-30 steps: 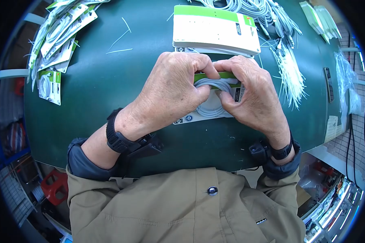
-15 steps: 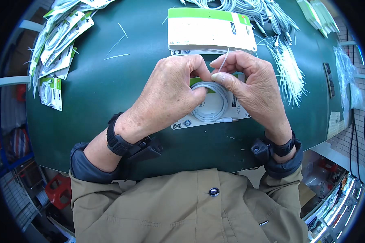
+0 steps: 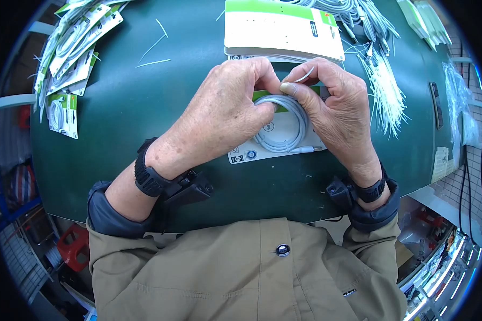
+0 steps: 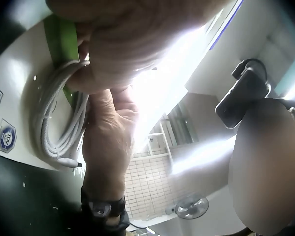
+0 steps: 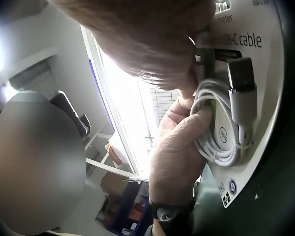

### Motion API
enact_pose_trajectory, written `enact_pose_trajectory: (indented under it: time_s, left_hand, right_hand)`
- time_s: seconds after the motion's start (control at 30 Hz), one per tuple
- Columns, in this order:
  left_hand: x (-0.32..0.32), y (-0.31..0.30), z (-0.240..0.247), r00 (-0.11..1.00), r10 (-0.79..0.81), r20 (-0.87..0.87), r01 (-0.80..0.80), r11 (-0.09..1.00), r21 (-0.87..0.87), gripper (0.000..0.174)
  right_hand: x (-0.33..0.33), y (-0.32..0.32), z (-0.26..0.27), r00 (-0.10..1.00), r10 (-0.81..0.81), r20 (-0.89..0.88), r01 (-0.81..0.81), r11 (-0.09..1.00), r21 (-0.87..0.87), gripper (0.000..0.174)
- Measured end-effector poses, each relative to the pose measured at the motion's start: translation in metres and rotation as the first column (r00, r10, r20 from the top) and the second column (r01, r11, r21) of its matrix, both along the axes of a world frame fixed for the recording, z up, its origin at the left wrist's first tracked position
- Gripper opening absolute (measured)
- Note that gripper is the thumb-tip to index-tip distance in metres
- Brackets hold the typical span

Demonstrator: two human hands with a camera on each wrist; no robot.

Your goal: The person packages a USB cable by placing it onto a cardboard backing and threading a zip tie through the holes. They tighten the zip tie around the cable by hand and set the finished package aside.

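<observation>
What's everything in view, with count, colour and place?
table: one, green, centre
card: one, white-green, centre
coil: one, white, over card
held tie: one, white, beyond coil
ties: many, white, mostly right
card stack: one, white-green, top centre
loose cables: many, grey, top right
packed cards: several, white-green, left
spare cards: several, white-green, top right
stool: one, red, lower left
left hand: one, bare, holding coil
right hand: one, bare, pinching held tie

Coil (image 3: pixel 303 125): L part, at grip, hidden by my L hand (image 3: pixel 219 112).
Card (image 3: pixel 280 131): head view, R part covered by my R hand (image 3: pixel 341 109).
Tie (image 3: pixel 305 76): inner end lost btwn my fingertips.
Cable pile (image 3: pixel 356 15): beyond grip, cut off by top edge.
</observation>
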State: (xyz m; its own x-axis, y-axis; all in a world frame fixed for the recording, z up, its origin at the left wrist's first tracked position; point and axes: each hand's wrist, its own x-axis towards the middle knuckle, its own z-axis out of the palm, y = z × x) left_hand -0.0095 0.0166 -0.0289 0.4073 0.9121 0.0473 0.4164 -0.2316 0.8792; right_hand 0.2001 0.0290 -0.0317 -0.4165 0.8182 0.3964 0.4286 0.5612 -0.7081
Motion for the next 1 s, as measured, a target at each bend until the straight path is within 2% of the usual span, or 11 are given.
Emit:
enact_pose_trajectory:
  time_s: [0.13,0.2,1.0]
  left_hand:
    - [-0.0004,0.0000,0.0000,0.995,-0.005,0.098,0.016,0.993,-0.115,0.009]
    - [0.0001,-0.0001,0.0009,0.993,-0.010,0.120,0.029,0.988,-0.154,0.010]
    - [0.0052,-0.0007,-0.0041,0.993,-0.028,0.113,0.044,0.989,-0.138,0.012]
  right_hand:
    - [-0.0023,-0.0006,-0.0008,1.000,-0.022,-0.011,0.022,0.996,0.087,0.012]
    - [-0.0020,-0.0003,-0.0010,0.999,-0.035,-0.015,0.036,0.996,0.077,0.013]
    - [-0.0065,0.0024,-0.0056,0.989,-0.125,0.083,0.101,0.963,0.249,0.017]
